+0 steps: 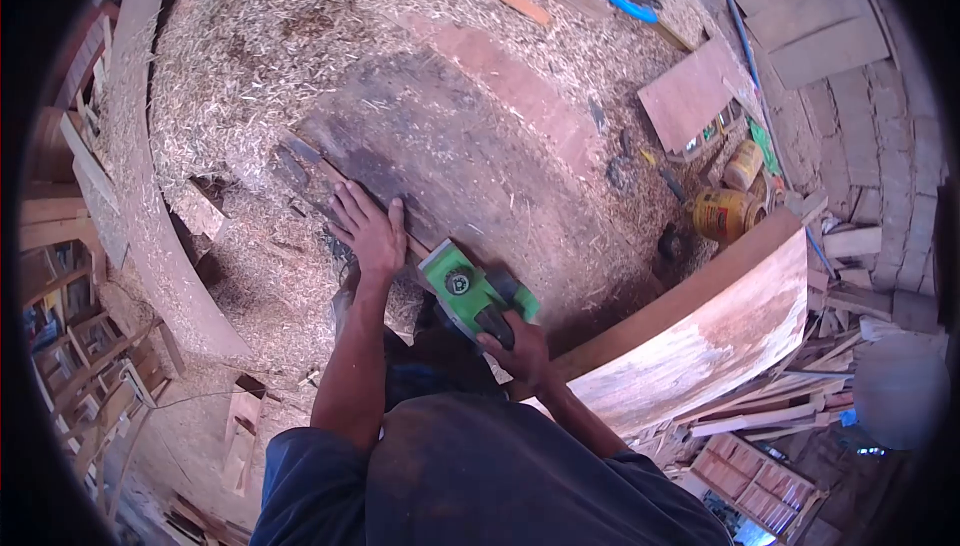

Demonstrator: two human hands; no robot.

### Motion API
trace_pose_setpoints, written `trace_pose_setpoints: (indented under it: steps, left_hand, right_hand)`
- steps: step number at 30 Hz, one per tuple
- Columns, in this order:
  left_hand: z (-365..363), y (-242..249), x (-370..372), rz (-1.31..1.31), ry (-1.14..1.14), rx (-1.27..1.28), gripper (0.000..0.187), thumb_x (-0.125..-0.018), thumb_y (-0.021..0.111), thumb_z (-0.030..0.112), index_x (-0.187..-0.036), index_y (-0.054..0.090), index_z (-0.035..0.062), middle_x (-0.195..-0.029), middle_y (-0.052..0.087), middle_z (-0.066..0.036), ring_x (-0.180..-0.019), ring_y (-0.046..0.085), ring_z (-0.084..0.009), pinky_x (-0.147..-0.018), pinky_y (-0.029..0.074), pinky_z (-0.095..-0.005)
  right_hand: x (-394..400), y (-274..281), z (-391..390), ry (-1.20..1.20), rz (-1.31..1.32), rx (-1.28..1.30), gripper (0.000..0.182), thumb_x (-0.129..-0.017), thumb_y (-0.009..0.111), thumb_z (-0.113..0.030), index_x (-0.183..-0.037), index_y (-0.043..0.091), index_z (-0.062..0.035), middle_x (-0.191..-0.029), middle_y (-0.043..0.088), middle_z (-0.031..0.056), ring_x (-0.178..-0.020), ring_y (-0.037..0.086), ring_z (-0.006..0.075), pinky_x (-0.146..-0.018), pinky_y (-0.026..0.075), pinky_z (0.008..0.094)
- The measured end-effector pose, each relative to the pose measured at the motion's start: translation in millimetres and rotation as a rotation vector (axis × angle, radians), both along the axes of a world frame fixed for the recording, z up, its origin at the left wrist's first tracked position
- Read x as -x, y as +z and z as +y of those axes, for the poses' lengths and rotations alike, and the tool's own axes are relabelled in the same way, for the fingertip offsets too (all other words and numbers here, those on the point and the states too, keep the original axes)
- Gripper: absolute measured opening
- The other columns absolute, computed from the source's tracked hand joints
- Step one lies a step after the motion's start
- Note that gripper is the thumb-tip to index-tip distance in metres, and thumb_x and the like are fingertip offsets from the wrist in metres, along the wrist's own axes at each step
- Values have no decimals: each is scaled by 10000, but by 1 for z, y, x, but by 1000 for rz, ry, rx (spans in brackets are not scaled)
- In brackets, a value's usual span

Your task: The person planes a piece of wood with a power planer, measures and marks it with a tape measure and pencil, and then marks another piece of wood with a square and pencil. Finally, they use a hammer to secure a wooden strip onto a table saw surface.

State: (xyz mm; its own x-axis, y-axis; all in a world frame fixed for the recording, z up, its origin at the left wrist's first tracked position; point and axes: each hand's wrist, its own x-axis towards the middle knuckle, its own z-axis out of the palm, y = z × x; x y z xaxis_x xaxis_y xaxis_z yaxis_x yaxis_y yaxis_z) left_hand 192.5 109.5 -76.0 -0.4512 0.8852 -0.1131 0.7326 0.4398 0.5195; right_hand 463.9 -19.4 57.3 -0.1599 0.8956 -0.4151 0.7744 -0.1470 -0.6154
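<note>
Green electric hand planer (482, 296) just below center, toward 6 o'clock, nose pointing to 10, meeting the near end of a narrow wood strip (326, 168). Right hand (522, 346) wraps the rear handle; left hand (372, 234), fingers spread, presses the strip at 9 o'clock. Worn board (450, 146) at 12, yellow jar (722, 214) at 3. Planer probably heavyish, rigid, best held by rear handle and front knob, clear of the sole. Strip looks stiff, light; dusty faces may slip, so grip edges.
</note>
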Motion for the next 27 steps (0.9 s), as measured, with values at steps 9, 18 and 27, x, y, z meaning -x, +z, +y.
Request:
trace_pose_setpoints:
  steps: [9, 18, 27]
  left_hand:
    - [-18, 45, 77, -339, -51, 16, 756, -1153, 300, 557, -1722, 283, 59, -1785, 229, -239, -1671, 110, -455, -1311, -23, -673]
    - [-115, -20, 152, -313, 304, 83, 697, -1156, 300, 542, -1642, 458, 68, -1670, 431, -243, -1581, 359, -423, -1299, 142, -675]
    - [-93, -38, 153, -339, 413, -106, 828, -1093, 605, 494, -1622, 378, -102, -1548, 496, -360, -1426, 516, -463, -1206, 406, -478]
  right_hand:
    - [80, -7, 67, 51, 80, -145, 493, -939, 832, -459, -1138, 684, -33, -857, 753, 228, -803, 757, 445, -734, 585, 529]
    - [257, 2, 204, 105, 92, -344, 490, -978, 771, -507, -1109, 728, -37, -940, 745, 222, -913, 730, 453, -796, 562, 526]
    - [264, -1, 218, 183, 293, -322, 607, -977, 763, -533, -1234, 708, 14, -967, 773, 262, -923, 762, 446, -816, 596, 521]
